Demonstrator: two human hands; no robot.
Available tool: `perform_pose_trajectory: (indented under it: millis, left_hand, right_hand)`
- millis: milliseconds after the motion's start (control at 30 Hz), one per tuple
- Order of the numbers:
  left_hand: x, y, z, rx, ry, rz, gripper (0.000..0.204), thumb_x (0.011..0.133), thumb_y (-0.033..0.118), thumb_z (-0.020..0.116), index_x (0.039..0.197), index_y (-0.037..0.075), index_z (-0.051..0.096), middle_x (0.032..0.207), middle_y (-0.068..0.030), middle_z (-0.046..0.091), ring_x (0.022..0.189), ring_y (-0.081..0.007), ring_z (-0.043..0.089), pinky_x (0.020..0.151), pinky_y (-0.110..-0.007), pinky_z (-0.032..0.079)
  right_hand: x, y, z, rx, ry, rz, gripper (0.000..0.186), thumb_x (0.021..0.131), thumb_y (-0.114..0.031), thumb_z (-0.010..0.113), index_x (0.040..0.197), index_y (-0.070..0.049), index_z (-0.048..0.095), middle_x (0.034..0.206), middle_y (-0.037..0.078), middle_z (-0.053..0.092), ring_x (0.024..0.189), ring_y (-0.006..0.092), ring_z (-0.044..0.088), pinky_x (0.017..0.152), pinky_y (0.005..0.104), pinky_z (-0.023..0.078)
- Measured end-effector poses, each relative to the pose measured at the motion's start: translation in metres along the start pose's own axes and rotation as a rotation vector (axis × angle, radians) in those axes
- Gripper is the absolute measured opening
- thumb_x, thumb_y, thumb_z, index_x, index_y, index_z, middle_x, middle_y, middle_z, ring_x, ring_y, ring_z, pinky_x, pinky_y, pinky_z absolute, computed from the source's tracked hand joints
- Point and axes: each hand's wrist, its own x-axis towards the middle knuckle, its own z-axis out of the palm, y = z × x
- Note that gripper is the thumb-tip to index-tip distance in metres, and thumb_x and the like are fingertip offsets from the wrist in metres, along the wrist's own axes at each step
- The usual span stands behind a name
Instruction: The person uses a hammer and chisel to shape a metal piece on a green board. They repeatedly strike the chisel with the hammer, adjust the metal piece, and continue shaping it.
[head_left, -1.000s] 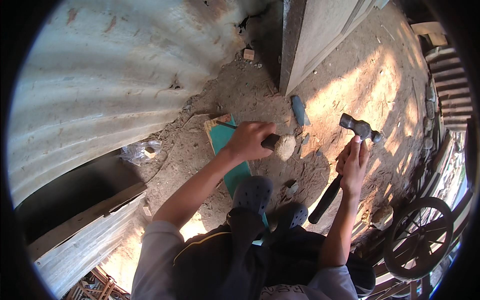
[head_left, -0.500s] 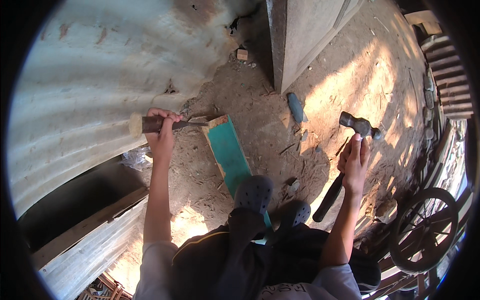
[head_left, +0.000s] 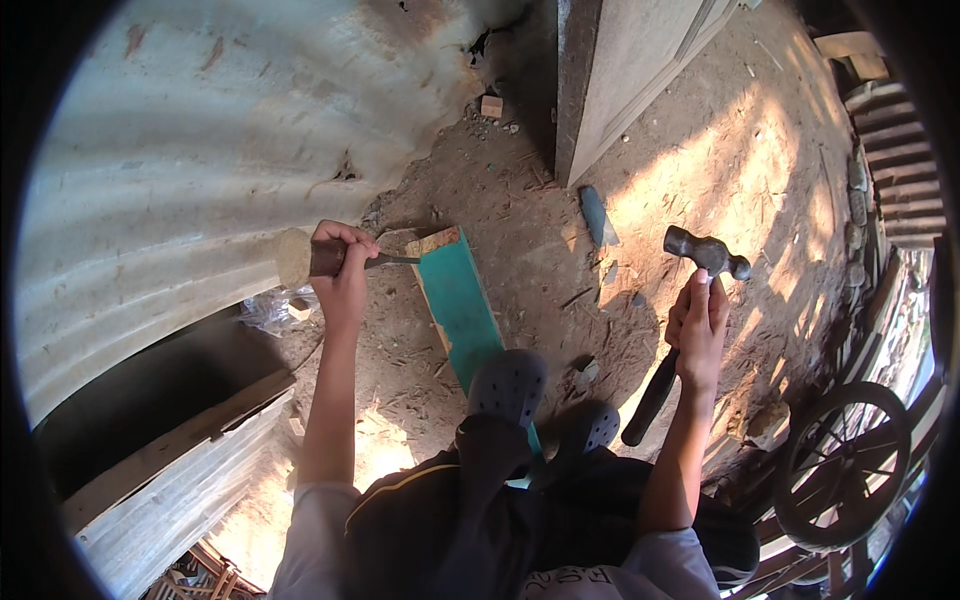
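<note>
My left hand [head_left: 343, 268] is closed around a chisel [head_left: 325, 257] with a thick brown handle and a pale, round butt. Its metal blade points right and meets the far end of a wooden board [head_left: 468, 310], whose top is painted green. Bare wood shows along that end and the left edge. One of my dark clogs [head_left: 508, 388] rests on the near part of the board, which lies on the ground. On the right, my right hand [head_left: 699, 325] grips a ball-peen hammer [head_left: 705, 250] near its head. Its black handle slants down below the hand, apart from the board.
A corrugated metal sheet [head_left: 190, 170] stands along the left. A wooden panel [head_left: 630, 80] rises at the far side. On the dirt floor lie a flat dark piece [head_left: 596, 214], a small block [head_left: 491, 106] and wood chips. A spoked wheel [head_left: 843, 466] leans at the right.
My left hand and the chisel have shifted slightly right, and the handle now points more toward the view. The hammer has moved a little left. The board stays under my foot.
</note>
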Motion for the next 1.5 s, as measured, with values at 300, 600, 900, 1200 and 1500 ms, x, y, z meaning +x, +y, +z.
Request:
perform_pose_trajectory:
  millis: [300,600,900,1200,1500]
  left_hand:
    - [0.026,-0.006,0.02,-0.109,-0.016,-0.002,0.011,0.087,-0.004,0.05,0.078,0.001,0.046,0.062,-0.0049,0.049,0.057,-0.0119,0.048,0.058,-0.029,0.045]
    - [0.045,0.002,0.036,-0.095,-0.064,-0.037,0.013,0.086,-0.001,0.049,0.075,0.001,0.043,0.058,-0.0049,0.045,0.051,-0.0123,0.043,0.05,-0.029,0.041]
    - [0.054,-0.007,0.053,-0.088,0.087,0.068,0.016,0.086,-0.003,0.051,0.073,0.002,0.045,0.055,-0.0034,0.046,0.046,-0.009,0.043,0.045,-0.025,0.037]
    - [0.055,-0.004,0.044,-0.096,-0.113,-0.094,0.016,0.085,-0.004,0.051,0.073,0.003,0.043,0.057,-0.004,0.046,0.046,-0.0101,0.042,0.044,-0.026,0.037]
    - [0.044,-0.023,0.053,0.131,0.093,0.187,0.016,0.086,-0.002,0.049,0.075,0.004,0.041,0.057,-0.0041,0.043,0.046,-0.0112,0.041,0.045,-0.027,0.037]
  right_hand:
    - [-0.002,-0.001,0.003,-0.015,-0.029,0.025,0.028,0.102,-0.035,0.043,0.083,-0.014,0.04,0.056,-0.008,0.029,0.04,-0.0003,0.022,0.034,0.0197,0.017]
    - [-0.001,0.003,0.0,-0.028,-0.024,0.055,0.026,0.102,-0.034,0.043,0.086,-0.014,0.042,0.057,-0.008,0.029,0.041,-0.0003,0.022,0.034,0.0198,0.017]
    - [-0.001,0.007,-0.003,-0.019,-0.037,0.079,0.025,0.102,-0.034,0.043,0.088,-0.013,0.043,0.056,-0.008,0.029,0.041,-0.0002,0.022,0.035,0.0198,0.017]
    - [-0.001,0.012,-0.009,-0.045,-0.03,0.058,0.027,0.102,-0.034,0.043,0.085,-0.012,0.042,0.054,-0.009,0.03,0.04,0.0003,0.023,0.035,0.0208,0.018]
    - [-0.003,0.014,-0.009,-0.023,-0.039,0.079,0.027,0.102,-0.034,0.045,0.084,-0.013,0.041,0.055,-0.008,0.032,0.04,0.0007,0.024,0.035,0.0206,0.018]
